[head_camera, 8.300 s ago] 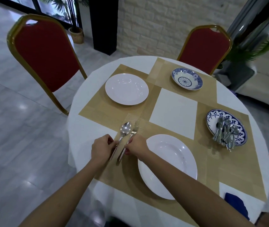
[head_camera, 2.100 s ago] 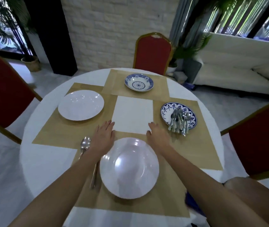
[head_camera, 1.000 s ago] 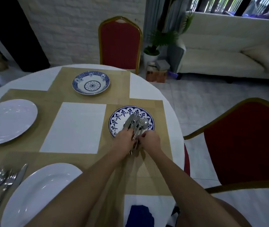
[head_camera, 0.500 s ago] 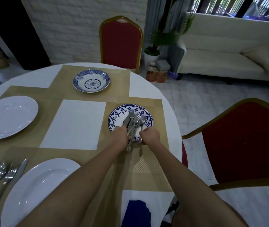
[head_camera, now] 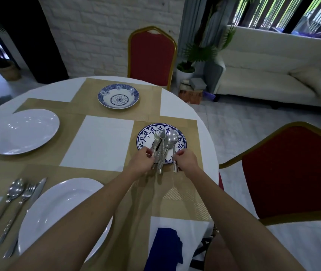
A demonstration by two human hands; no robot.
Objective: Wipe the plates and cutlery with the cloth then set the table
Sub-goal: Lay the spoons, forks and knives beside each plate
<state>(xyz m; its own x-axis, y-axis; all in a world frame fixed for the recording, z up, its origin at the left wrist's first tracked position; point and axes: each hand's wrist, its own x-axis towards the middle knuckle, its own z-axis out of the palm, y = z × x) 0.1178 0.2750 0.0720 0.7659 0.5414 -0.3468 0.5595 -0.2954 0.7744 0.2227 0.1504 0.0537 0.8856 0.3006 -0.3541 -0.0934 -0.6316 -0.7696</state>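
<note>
A bundle of cutlery (head_camera: 162, 145) lies across the blue-patterned plate (head_camera: 144, 138) on the right placemat. My left hand (head_camera: 141, 163) pinches the handles of the forks on the left of the bundle. My right hand (head_camera: 186, 160) grips the handle of a spoon (head_camera: 172, 136) on its right side. A white plate (head_camera: 58, 208) sits at the near place, with a spoon, fork and knife (head_camera: 13, 204) laid to its left. Another white plate (head_camera: 21, 131) is at far left, and a blue-patterned bowl (head_camera: 118, 95) at the back. The blue cloth (head_camera: 165, 249) lies at the near table edge.
The round table has a white cloth and tan placemats (head_camera: 175, 198). Red chairs stand at the back (head_camera: 151, 55) and at the right (head_camera: 292, 173). A white sofa (head_camera: 273, 75) and potted plants are beyond the table.
My view swung from the near place setting to the right-hand plate. Both hands came onto the cutlery bundle, and the right hand has drawn one spoon slightly apart from the rest.
</note>
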